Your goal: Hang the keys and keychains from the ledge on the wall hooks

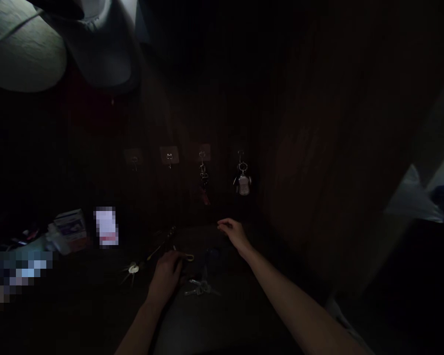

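Observation:
In the dim light my left hand [166, 268] rests palm down on the dark surface. Its thumb and forefinger come together at a small yellow loop [190, 257], and the other fingers are partly hidden. Just right of it lies a bunch of keys [200, 287] with a dark strap [211, 254]. Another key bunch [133, 267] is left of the hand, near a thin beaded cord [163, 243]. My right hand [235, 234] is raised above the surface, its fingers bent and slightly apart, with nothing visible in them.
On the dark back panel, a keyring with a pale fob [243, 183] and a keychain with a red tag [204, 196] hang from hooks. Two bare hooks [169, 157] are left of them. Caps [25, 54] hang upper left; a small box [71, 228] stands at left.

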`<state>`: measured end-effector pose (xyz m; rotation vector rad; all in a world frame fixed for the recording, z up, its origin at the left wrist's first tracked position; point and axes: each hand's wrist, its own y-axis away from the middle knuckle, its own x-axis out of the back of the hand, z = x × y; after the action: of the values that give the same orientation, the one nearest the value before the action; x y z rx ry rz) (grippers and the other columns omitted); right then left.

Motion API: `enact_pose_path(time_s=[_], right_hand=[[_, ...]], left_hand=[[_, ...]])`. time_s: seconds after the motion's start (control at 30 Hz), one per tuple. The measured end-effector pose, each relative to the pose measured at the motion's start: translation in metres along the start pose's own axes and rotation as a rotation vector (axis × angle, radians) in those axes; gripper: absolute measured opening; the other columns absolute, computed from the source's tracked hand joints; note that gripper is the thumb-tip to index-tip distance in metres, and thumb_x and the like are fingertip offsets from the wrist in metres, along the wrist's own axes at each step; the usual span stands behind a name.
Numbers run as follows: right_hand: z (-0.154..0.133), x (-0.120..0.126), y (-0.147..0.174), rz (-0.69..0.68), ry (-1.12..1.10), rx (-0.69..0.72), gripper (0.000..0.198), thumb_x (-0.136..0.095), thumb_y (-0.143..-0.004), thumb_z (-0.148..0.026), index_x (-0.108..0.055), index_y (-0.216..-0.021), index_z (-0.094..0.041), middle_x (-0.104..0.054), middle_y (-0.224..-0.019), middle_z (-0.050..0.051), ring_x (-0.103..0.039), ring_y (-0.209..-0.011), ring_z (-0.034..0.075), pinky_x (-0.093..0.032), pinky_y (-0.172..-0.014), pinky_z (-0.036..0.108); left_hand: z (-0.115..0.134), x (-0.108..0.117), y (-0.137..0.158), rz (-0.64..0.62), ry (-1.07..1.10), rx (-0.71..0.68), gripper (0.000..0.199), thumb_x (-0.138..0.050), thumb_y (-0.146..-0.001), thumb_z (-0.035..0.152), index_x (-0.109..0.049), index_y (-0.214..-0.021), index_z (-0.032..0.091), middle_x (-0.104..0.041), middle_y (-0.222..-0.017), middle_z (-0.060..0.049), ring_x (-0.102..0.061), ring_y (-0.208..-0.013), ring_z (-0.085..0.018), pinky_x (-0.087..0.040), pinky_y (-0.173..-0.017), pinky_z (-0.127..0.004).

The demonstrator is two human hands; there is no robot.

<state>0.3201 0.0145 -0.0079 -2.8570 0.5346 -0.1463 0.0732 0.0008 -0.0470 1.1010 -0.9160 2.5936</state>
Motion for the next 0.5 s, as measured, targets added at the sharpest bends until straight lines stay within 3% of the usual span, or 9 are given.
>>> enact_pose_path(time_s=[0.5], right_hand=[[0.012,0.011,0.037,-0.059,0.222,0.167,0.014,-0.053,-0.070,-0.025,-0.065,-0.074,-0.020,-0.068,-0.078,0.002,-0.062,-0.081,0.019,-0.045,-0.077,0.032]], left_hand=[[0.001,0.002,0.000,-0.014,-0.060,-0.044,0.026,-0.041,-0.082,0.021,-0.065,-0.090,0.020,-0.067,-0.093,-0.008,-0.061,-0.091,-0.023,-0.046,-0.082,-0.040]])
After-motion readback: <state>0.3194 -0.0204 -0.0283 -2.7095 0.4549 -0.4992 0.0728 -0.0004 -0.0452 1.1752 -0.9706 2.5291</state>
